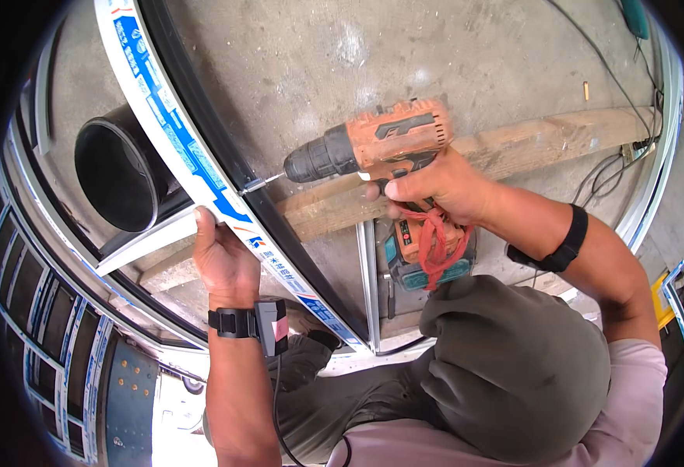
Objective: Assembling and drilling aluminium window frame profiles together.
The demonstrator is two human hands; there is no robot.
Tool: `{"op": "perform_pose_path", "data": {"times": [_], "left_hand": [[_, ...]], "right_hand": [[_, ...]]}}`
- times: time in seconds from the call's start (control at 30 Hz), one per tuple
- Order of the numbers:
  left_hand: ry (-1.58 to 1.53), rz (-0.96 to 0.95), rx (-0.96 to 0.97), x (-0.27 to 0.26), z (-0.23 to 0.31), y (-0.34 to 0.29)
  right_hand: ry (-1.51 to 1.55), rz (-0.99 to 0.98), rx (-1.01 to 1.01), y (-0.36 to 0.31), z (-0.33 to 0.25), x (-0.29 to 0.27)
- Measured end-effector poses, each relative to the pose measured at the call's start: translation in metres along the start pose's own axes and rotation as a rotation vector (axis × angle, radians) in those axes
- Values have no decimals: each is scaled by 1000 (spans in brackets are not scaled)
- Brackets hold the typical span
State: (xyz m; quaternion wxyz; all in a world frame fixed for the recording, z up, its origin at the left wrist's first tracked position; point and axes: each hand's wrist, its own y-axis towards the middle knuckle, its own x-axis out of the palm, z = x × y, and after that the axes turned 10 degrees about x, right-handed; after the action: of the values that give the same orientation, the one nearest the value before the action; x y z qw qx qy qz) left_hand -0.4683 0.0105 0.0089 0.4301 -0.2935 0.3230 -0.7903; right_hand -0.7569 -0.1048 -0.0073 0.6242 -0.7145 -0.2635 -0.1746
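Note:
My right hand is wrapped round the grip of an orange and black cordless drill, a finger at its trigger. A red cloth strip is tied about the lower grip, above the battery. The drill points left, and its thin bit meets the dark side of a long aluminium frame profile beside a small metal piece. My left hand grips that profile where a short white crosspiece joins it. The left thumb shows on the near side; the other fingers are mostly hidden.
A wooden beam lies across the concrete floor under the frame. A black round tube sits to the left. More frames stand at the far left. Cables run along the right, and a dark hood fills the lower right.

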Motion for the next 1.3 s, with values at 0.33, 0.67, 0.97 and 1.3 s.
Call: {"op": "perform_pose_path", "data": {"times": [0.33,0.67,0.97,1.3], "left_hand": [[24,35,91,-1,-9,0],[59,8,63,4,-4,-2],[671,-86,53,20,27,-38],[1613,-897,943,136,2,-62]], "right_hand": [[49,-38,59,4,14,0],[23,-58,-26,3,10,3],[-3,-65,-52,8,16,1],[8,-69,-180,9,23,2]]}}
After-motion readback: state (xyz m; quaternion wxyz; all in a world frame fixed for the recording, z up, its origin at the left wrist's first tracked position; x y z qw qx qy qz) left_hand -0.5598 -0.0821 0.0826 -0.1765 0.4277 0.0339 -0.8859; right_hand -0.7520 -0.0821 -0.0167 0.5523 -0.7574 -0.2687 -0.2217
